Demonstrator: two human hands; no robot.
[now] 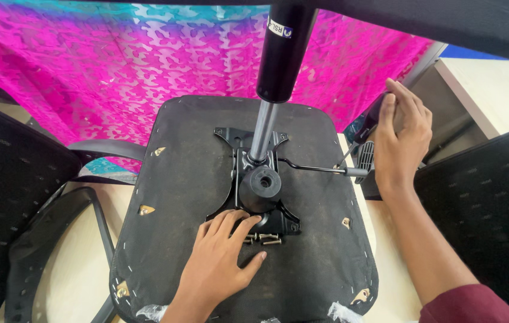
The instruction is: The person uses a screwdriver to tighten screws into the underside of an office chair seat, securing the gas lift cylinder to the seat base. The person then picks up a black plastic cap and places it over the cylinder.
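So the chair seat (206,179) lies upside down on the surface (81,269), its black metal mechanism plate (260,191) bolted in the middle with the gas cylinder (278,54) sticking up. The left hand (221,257) rests flat, fingers spread, holding nothing, just beside the loose screws (263,239). The right hand (401,134) is wrapped around what looks like a power drill (367,140), partly hidden. Best to keep that seat pinned flat.

The left hand (221,254) rests on the upturned seat (182,179) beside screws (264,239); the right hand (402,134) grips a power tool (367,143).
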